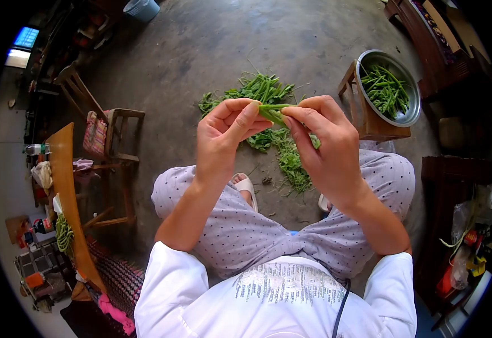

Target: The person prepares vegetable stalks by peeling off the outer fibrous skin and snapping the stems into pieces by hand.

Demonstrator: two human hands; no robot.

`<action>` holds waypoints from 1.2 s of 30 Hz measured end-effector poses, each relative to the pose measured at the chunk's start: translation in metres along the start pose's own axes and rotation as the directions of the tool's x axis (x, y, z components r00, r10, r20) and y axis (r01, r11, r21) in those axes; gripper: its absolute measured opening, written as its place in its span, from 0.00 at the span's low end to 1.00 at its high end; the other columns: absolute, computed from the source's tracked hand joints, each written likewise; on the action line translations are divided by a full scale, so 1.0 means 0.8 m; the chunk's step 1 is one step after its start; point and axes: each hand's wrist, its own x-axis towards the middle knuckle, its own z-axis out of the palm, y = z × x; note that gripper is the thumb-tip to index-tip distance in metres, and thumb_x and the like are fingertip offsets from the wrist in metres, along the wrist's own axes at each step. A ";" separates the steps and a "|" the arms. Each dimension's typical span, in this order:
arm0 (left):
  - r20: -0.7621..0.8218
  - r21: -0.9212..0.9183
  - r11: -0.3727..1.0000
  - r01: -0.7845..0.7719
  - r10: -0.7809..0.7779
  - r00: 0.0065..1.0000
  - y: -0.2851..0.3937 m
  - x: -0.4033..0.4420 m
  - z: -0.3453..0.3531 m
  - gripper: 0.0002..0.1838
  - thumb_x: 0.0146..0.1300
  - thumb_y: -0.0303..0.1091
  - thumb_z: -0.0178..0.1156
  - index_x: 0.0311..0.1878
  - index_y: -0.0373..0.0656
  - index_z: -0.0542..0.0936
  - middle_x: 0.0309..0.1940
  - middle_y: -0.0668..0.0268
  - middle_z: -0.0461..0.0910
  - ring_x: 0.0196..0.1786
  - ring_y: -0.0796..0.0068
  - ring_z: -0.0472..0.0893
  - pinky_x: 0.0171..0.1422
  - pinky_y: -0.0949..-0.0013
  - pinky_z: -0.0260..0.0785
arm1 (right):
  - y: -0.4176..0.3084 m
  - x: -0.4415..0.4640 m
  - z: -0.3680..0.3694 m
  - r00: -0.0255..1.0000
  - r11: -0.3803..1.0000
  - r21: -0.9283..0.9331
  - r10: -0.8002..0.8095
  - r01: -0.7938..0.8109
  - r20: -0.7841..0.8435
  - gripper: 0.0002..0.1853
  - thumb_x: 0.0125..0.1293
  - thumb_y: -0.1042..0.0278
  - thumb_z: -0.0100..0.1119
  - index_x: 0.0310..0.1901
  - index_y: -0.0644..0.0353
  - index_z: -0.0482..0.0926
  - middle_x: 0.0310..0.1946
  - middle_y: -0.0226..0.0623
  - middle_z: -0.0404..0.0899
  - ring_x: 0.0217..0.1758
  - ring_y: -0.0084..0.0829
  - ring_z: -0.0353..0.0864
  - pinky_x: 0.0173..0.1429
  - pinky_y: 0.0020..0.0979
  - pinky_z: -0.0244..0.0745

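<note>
Between my two hands a thin green stem (277, 106) stretches crosswise, above the floor and in front of my knees. My left hand (226, 129) pinches its left end between thumb and fingers. The other end is pinched in my right hand (326, 135), where some green leafy bits also show near the fingers. Below on the floor lies a heap of leafy green stems (257, 87), partly hidden by my hands. Closer to my feet spreads a pile of finer green scraps (292, 163).
At the right, a metal basin (415, 115) of cut green stems (384, 90) rests on a wooden stool (378, 130). A wooden chair (119, 121) with a patterned cushion and a wooden table edge (66, 186) stand at the left. A light blue bin (142, 8) is far back.
</note>
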 end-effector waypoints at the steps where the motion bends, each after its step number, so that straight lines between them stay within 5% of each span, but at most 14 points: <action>1: 0.001 -0.010 1.000 -0.008 0.008 1.000 0.000 -0.001 0.001 0.10 0.64 0.30 0.60 0.45 0.35 0.78 0.38 0.59 0.82 0.41 0.71 0.83 0.49 0.68 0.78 | 0.000 0.001 -0.001 1.000 0.999 -0.044 -0.018 0.018 0.011 0.07 0.57 0.77 0.64 0.39 0.64 0.83 0.33 0.36 0.78 0.31 0.26 0.79 0.33 0.24 0.73; 4: -0.001 -0.015 1.000 -0.010 0.010 1.000 0.000 -0.004 0.003 0.11 0.64 0.30 0.61 0.45 0.34 0.79 0.38 0.59 0.82 0.40 0.72 0.83 0.49 0.68 0.78 | 0.000 0.002 0.003 0.993 0.981 0.151 0.114 -0.118 0.035 0.08 0.57 0.76 0.65 0.39 0.64 0.84 0.34 0.36 0.79 0.32 0.24 0.79 0.34 0.23 0.74; 10: 0.017 0.108 0.984 -0.142 0.141 0.990 -0.005 -0.006 0.003 0.11 0.63 0.30 0.61 0.45 0.34 0.79 0.38 0.61 0.82 0.40 0.75 0.83 0.49 0.71 0.78 | -0.002 0.002 0.008 0.980 0.947 0.252 0.197 -0.200 0.035 0.07 0.58 0.75 0.66 0.38 0.65 0.84 0.33 0.36 0.80 0.30 0.21 0.78 0.34 0.21 0.73; 36: 0.011 0.340 0.886 -0.316 0.332 0.943 -0.014 -0.015 0.010 0.08 0.61 0.22 0.62 0.43 0.34 0.81 0.35 0.67 0.82 0.38 0.84 0.79 0.43 0.82 0.71 | -0.003 0.002 0.012 0.973 0.908 0.350 0.221 -0.231 0.069 0.03 0.55 0.77 0.61 0.31 0.67 0.79 0.26 0.35 0.75 0.26 0.24 0.77 0.31 0.24 0.72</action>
